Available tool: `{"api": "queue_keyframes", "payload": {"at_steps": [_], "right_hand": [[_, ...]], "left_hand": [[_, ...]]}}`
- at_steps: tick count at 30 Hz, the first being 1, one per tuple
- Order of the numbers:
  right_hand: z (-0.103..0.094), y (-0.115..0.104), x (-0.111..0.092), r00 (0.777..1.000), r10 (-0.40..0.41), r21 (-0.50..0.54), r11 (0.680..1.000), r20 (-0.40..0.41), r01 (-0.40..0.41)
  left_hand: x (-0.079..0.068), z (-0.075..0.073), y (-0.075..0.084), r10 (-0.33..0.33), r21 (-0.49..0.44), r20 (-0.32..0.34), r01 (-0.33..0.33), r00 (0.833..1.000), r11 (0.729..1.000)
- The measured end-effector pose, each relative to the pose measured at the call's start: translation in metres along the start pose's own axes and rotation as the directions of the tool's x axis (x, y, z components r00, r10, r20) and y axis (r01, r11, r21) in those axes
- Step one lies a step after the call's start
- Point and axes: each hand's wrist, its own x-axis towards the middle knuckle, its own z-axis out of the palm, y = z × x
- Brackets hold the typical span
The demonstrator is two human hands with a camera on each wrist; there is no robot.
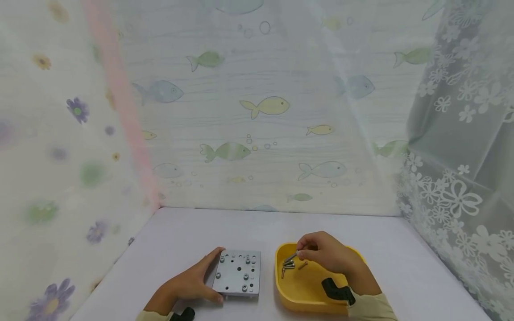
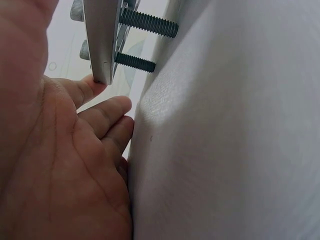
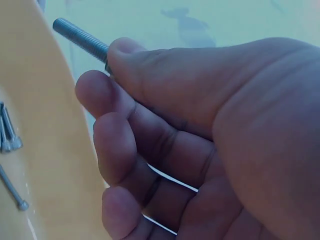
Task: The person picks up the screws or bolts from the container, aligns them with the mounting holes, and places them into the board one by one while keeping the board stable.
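On the left, a square silver metal plate (image 1: pixel 232 280) with drilled holes carries several socket-head bolts (image 1: pixel 247 261). My left hand (image 1: pixel 192 281) holds it along its left side, thumb at the near corner and a finger at the far one. In the left wrist view, threaded shanks (image 2: pixel 147 22) stick out below the plate, close over the white table. Above a yellow tray (image 1: pixel 305 292), my right hand (image 1: pixel 329 253) pinches a bolt (image 3: pixel 82 39) between thumb and index finger. Its threaded end points away from the fingertips; the head is hidden in the grip.
Several loose silver bolts (image 1: pixel 289 265) lie at the tray's left end, with a copper-coloured screw (image 1: pixel 303 265) beside them. White table surface (image 1: pixel 225 227) extends behind the plate and tray. Printed curtains (image 1: pixel 265 133) hang along the back and both sides.
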Motion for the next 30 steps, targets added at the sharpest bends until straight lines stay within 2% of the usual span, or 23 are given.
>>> {"api": "queue_keyframes", "payload": {"at_steps": [4,12,19,26,30], "right_hand": [[0.007,-0.009,0.002,1.000,-0.024,-0.019,1.000,-0.012,0.024],[0.021,-0.023,0.003,1.000,-0.003,-0.042,0.999,-0.018,0.003],[0.026,-0.039,0.001,0.999,-0.022,-0.069,0.997,-0.024,0.021],[0.033,-0.045,0.003,0.997,-0.079,-0.084,0.994,-0.020,0.077],[0.037,-0.048,0.006,0.998,-0.060,-0.083,0.995,-0.017,0.059]], "left_hand": [[0.000,0.000,0.002,-0.006,0.014,-0.007,0.006,1.000,1.000],[-0.002,0.003,0.001,-0.033,-0.018,0.001,0.033,0.999,0.999],[-0.004,0.004,-0.001,-0.026,-0.030,-0.001,0.026,1.000,0.999],[-0.003,0.002,0.001,-0.010,0.011,-0.003,0.010,1.000,1.000],[-0.002,0.000,0.004,-0.016,0.015,-0.005,0.016,1.000,1.000]]}}
